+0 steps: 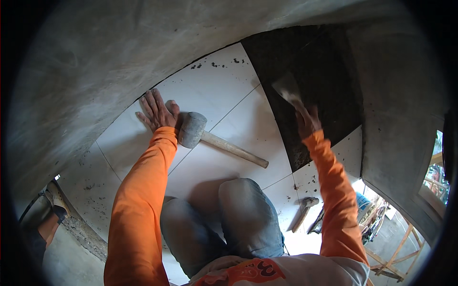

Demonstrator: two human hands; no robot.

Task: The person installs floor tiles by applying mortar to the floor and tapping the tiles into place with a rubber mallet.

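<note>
My left hand (160, 110) lies flat with fingers spread on the white floor tiles (210, 78), close to the foot of the wall. Right beside it rests a mallet with a grey head (192, 129) and a wooden handle, pointing toward my right. My right hand (309, 120) is closed around the handle of a trowel (287, 88), whose blade is smeared by motion. That blade is over a dark, untiled patch of wet-looking mortar (324, 62) in the far right corner. Whether it touches the mortar I cannot tell.
Grey plastered walls (95, 62) rise on the left and right (400, 90). A small hammer (305, 213) lies on the tiles by my right forearm. Dark mortar crumbs dot the tiles. Wooden sticks (374, 217) are at the lower right; part of another person (45, 229) shows lower left.
</note>
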